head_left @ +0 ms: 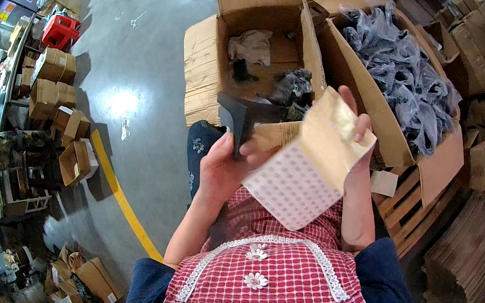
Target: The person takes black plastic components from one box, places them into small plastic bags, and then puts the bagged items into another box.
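My left hand (219,170) grips a black angular piece (249,114) with a flat, smooth face, thumb along its near edge. Some of that hand's fingers blur beside the lower edge of a sheet of small labels (297,189). The sheet is bent: its near part is white with rows of small grey marks, its far part bare yellowish backing. My right hand (363,142) holds the sheet by its right side, with fingers over the far edge. Just beyond both hands stands an open cardboard box (257,17) with a crumpled pale bag (250,46) and dark plastic-wrapped items (293,85) inside.
Right of it, a large open carton (356,74) is full of clear-bagged dark items (400,75), by a wooden pallet (412,223). Flattened cardboard (480,252) is stacked at far right. A yellow line (121,196) crosses the floor; another person (1,154) is at far left among boxes.
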### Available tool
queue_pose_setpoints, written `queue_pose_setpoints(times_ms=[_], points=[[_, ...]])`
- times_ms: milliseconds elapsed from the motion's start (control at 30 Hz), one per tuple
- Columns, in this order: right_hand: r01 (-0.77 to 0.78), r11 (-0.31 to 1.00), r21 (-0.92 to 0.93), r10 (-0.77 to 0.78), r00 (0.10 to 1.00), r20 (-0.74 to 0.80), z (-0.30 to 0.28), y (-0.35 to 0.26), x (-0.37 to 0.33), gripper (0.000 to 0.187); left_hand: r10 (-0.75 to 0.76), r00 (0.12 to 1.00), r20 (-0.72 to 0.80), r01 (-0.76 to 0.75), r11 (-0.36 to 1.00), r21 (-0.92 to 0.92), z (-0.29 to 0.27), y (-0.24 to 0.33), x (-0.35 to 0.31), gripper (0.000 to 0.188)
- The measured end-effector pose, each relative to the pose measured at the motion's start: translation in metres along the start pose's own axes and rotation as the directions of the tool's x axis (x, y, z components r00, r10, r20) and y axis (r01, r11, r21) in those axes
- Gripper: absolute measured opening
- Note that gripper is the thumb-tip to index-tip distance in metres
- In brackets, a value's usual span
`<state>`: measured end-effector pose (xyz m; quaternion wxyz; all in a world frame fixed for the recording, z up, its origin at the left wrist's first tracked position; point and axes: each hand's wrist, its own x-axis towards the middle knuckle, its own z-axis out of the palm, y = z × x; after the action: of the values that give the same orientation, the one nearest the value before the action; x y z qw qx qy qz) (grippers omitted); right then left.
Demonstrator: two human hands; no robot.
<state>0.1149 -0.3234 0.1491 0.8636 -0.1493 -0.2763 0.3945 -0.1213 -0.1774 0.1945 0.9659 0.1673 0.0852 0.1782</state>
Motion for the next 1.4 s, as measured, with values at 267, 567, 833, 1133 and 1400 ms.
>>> queue_pose_setpoints(times_ms=[267, 567, 833, 1133, 1400], points=[[-0.127, 0.981, -0.144, 0.128, 0.992, -0.002, -0.002, -0.004, -0.013, 0.027, 0.077, 0.995, -0.067, -0.065, 0.983, 0.171, -0.002, 0.004, -0.007, 0.034], [-0.463, 0.885, -0.048, 0.415, 0.832, -0.369, 0.022, 0.0, -0.018, 0.011, -0.048, 0.98, -0.194, 0.133, 0.883, 0.451, -0.001, -0.008, -0.021, 0.033], [-0.348, 0.239, -0.906, -0.084, 0.923, -0.377, 0.003, -0.02, -0.069, 0.036, 0.168, 0.914, -0.369, 0.082, 0.814, 0.574, 0.007, -0.027, -0.033, 0.024], [-0.207, 0.003, -0.978, 0.34, 0.92, -0.194, 0.106, -0.036, -0.08, 0.063, 0.33, 0.903, -0.274, -0.026, 0.68, 0.733, 0.01, -0.034, -0.042, 0.024], [-0.484, 0.131, -0.865, 0.383, 0.83, -0.406, 0.109, -0.011, -0.092, 0.059, 0.435, 0.868, -0.239, -0.135, 0.67, 0.73, 0.006, -0.042, -0.056, 0.028]])
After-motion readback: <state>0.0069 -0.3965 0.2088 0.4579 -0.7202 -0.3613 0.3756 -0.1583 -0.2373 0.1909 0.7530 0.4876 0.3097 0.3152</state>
